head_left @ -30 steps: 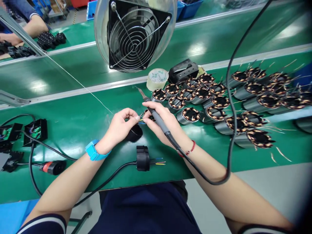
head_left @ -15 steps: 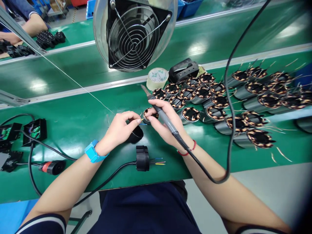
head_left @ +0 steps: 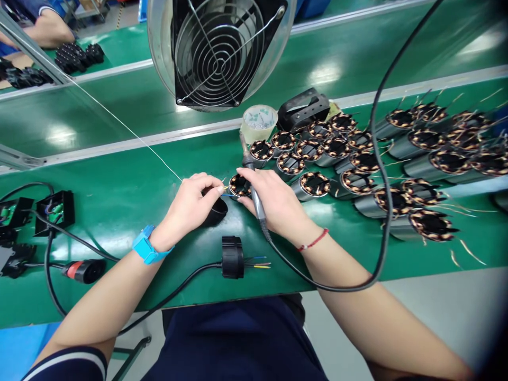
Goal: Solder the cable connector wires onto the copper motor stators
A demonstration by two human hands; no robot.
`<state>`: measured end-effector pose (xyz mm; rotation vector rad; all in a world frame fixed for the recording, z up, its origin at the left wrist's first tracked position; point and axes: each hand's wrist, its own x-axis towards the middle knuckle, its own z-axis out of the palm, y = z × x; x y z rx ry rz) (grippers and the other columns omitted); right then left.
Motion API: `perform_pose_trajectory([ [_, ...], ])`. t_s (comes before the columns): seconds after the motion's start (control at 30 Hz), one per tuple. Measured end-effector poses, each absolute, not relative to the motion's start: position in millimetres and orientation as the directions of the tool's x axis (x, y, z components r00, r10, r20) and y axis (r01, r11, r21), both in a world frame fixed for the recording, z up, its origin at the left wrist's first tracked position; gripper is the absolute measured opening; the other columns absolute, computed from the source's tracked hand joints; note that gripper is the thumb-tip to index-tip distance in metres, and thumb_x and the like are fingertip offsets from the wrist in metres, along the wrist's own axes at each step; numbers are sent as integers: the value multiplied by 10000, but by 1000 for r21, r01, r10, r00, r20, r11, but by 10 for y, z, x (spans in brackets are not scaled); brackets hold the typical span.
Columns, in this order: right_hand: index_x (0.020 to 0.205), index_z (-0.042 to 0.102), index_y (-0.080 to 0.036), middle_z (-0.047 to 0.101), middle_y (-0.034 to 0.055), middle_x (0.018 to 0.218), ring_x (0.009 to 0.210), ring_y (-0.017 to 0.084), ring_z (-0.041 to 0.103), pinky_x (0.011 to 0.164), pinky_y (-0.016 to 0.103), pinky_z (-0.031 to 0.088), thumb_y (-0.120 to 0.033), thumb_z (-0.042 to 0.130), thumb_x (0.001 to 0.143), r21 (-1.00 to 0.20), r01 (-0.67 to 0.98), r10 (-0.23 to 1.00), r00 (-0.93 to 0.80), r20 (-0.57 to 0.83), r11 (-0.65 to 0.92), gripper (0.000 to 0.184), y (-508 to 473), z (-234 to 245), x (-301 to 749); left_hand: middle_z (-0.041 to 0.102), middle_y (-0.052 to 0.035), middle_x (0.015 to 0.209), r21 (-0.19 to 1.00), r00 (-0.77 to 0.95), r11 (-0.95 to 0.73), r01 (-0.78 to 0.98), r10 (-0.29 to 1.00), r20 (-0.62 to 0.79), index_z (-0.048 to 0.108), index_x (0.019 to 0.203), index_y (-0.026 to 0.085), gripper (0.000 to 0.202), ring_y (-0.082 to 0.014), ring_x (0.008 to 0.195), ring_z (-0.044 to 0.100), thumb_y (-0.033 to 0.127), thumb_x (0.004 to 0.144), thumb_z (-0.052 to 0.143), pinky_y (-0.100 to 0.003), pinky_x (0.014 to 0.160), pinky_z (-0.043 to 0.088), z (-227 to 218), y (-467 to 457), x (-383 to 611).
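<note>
Your left hand (head_left: 190, 203) was pinched shut on the thin leads (head_left: 227, 188) of the stator (head_left: 239, 185), which lay on the belt in front of the fan (head_left: 216, 50), on your side of it. Your right hand (head_left: 278, 203) was wrapped around the soldering iron (head_left: 254, 185), tip aimed back toward the fan. That tip stood close to the neighbouring stators (head_left: 262, 150), so a slip could scorch their windings, and the cord (head_left: 383, 174) could drag others. Compared with a second before, your right hand had rolled palm-down and the iron stood steeper.
</note>
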<state>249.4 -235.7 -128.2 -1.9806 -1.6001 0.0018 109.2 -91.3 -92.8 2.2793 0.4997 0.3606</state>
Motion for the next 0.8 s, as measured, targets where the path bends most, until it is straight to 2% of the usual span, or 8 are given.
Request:
perform_pose_trajectory([
  [0.07,1348,434,-175,580,148,1276,1174,303,545,983,510,476,-242,554,864,-468,881,877,280,391,-73,503,-2385,-1243,2483,636,0,763,704,895,-663,254,438,90,648,772,179,172,-159,776,548,221,877,519,-304,750,400,-904,-905,1093],
  [0.13,1361,427,-230,592,105,1285,1191,268,553,1007,473,468,-226,526,883,-530,847,828,322,459,-35,488,-2449,-1190,2446,633,-6,771,670,907,-691,270,416,63,648,776,179,175,-170,801,538,218,882,514,-319,757,386,-884,-901,1096],
  [0.2,1348,444,-287,646,60,1205,1098,226,618,969,418,500,-221,501,908,-611,791,759,408,508,-16,449,-2530,-1145,2372,628,-13,771,635,918,-719,281,395,42,648,776,176,180,-178,812,527,213,886,510,-329,760,373,-872,-899,1098],
  [0.33,1211,552,-298,691,29,920,752,181,672,720,353,569,-260,582,877,-727,687,602,574,555,16,338,-2669,-1171,2176,624,-17,765,596,919,-749,288,391,48,645,778,176,192,-178,795,513,216,895,499,-332,755,361,-872,-903,1095],
  [0.4,1120,578,-277,651,7,793,585,146,618,548,302,533,-270,635,836,-755,653,506,631,588,64,290,-2713,-1239,2113,625,-15,764,588,911,-752,298,407,60,642,770,178,192,-178,796,512,216,894,502,-331,752,354,-877,-909,1093],
  [0.47,1043,585,-254,612,-10,724,497,121,565,459,271,477,-282,653,811,-760,641,442,653,615,111,243,-2744,-1305,2090,626,-12,761,586,905,-750,307,420,64,639,759,179,190,-177,800,512,215,890,507,-331,751,348,-880,-915,1092],
  [0.6,948,612,-227,623,-4,715,489,111,572,451,256,466,-256,640,796,-721,681,431,617,658,127,158,-2779,-1361,2111,628,-8,754,588,901,-748,309,428,70,638,749,181,184,-175,795,510,217,883,518,-330,746,341,-877,-921,1094],
  [0.8,920,621,-239,653,-4,709,485,119,592,454,263,492,-274,632,802,-685,726,512,571,642,50,123,-2782,-1363,2114,633,-4,749,585,901,-754,300,426,87,648,756,181,179,-170,782,508,215,882,525,-332,753,342,-886,-923,1096],
])
